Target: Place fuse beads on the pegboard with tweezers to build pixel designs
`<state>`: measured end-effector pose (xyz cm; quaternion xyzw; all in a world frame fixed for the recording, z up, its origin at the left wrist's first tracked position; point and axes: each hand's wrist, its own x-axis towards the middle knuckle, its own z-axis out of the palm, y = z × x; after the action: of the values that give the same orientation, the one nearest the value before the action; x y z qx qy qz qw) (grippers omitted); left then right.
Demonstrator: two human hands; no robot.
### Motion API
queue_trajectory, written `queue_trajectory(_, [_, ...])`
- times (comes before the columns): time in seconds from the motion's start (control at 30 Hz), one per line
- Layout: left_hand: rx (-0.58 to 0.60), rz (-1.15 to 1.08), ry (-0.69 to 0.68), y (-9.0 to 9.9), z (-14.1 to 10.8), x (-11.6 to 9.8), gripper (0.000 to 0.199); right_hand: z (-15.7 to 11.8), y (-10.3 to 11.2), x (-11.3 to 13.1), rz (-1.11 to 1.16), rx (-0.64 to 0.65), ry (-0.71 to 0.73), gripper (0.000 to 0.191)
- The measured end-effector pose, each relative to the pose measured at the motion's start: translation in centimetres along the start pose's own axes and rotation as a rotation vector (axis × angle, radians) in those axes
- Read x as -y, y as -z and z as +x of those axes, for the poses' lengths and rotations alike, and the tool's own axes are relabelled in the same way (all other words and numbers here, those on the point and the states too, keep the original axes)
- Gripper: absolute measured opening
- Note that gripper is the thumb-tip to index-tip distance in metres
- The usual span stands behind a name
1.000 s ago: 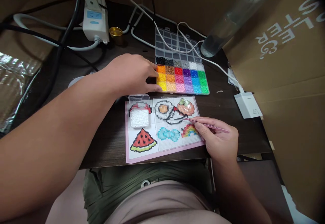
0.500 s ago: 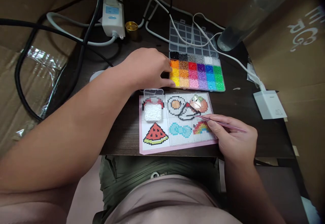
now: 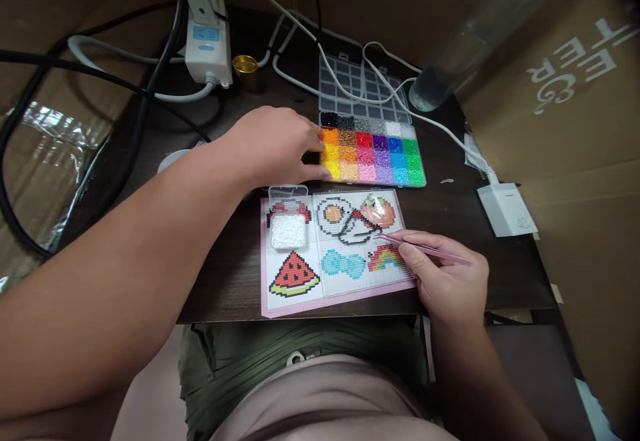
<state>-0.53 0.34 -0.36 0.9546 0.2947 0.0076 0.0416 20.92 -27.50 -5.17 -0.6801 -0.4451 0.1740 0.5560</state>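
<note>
My left hand (image 3: pixel 277 144) reaches to the left edge of a compartment box of coloured beads (image 3: pixel 373 154). Its thumb and fingers are spread apart, their tips touching that edge. Pinched in my right hand (image 3: pixel 447 274) are pink tweezers (image 3: pixel 433 251), tips pointing left over a clear pegboard (image 3: pixel 345 281). The tips are close to a curved outline of black beads (image 3: pixel 357 242) with a small red patch on top. Whether they hold a bead is too small to tell. Left of the pegboard, a small open box of white beads (image 3: pixel 289 231) stands on the pattern sheet (image 3: pixel 267 304).
White cables run across the bead box's clear lid (image 3: pixel 345 84). At the back left are a power strip (image 3: pixel 207 41) and a gold cup (image 3: pixel 246 71). A clear cylinder (image 3: pixel 435 88) and a white charger (image 3: pixel 506 209) stand to the right, beside a cardboard wall (image 3: pixel 580 161).
The whole view has shifted, so everything appears a little further left and lower. The tweezer tips have moved slightly down from the black outline. My left hand stays at the bead box.
</note>
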Motion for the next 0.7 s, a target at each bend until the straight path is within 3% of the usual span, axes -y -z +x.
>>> queue_trajectory(0.7, [-0.010, -0.039, 0.011, 0.10, -0.12, -0.04, 0.045, 0.05, -0.05, -0.01, 0.037, -0.002, 0.017, 0.006])
